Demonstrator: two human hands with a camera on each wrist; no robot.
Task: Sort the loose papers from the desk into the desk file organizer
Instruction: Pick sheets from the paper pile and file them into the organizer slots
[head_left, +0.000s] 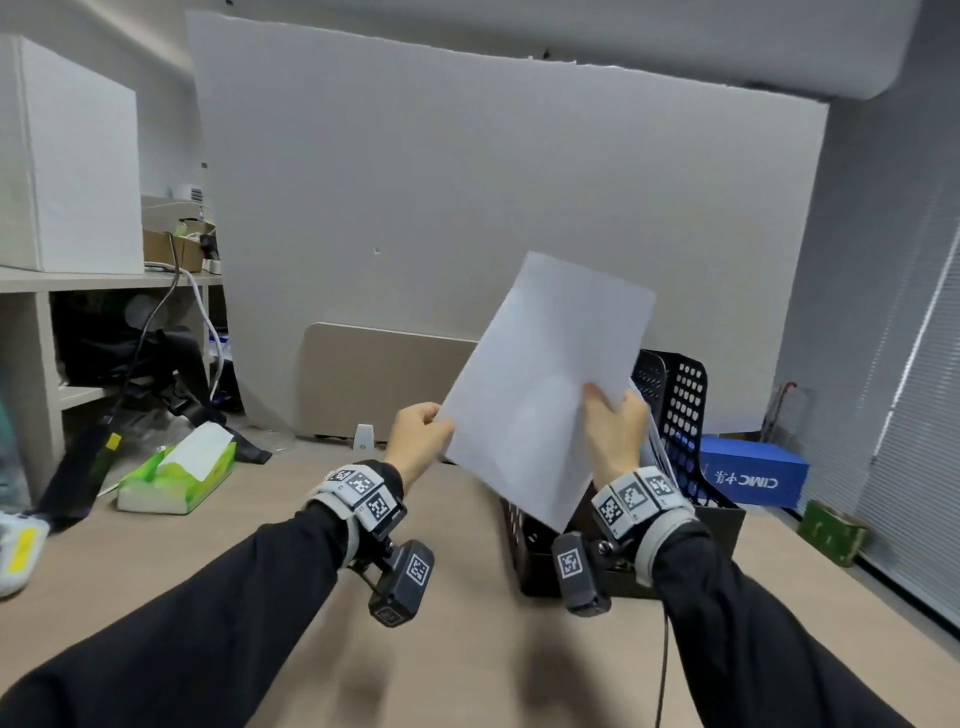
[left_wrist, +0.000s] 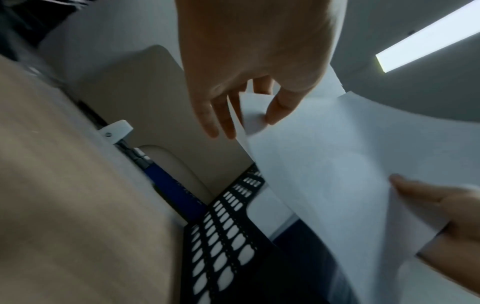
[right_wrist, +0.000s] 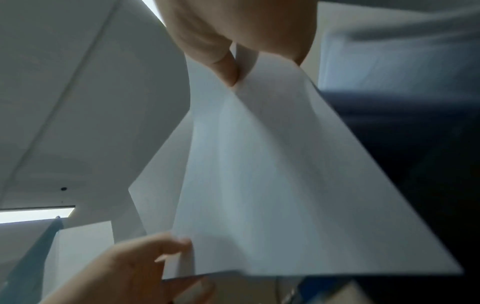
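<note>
The sheet of paper (head_left: 540, 384) was up in the air, tilted, above the near end of the black file organizer (head_left: 685, 410). The organizer stood on the desk (head_left: 311, 545) near its right edge, and more white papers (head_left: 655, 441) already stood inside it.

The left hand (head_left: 415, 439) pinched the sheet's left edge between thumb and fingers. The right hand (head_left: 615, 436) pinched its lower right edge the same way, so both hands had a tight, narrow hold on the paper.

To do this step well, I think the sheet should be turned straight, its bottom edge lined up with an open slot, and then slid down slowly so it does not bend or catch on the holes in the wall.

The sheet hid most of the slots, so I could not tell which one was free. The wrist views were blurry. The left wrist view showed the organizer's holey wall (left_wrist: 223, 236), while the right wrist view showed mostly paper (right_wrist: 259, 174).

A green tissue pack (head_left: 176, 473) lay toward the desk's left edge, and a blue box (head_left: 753, 470) sat beyond the right edge.
</note>
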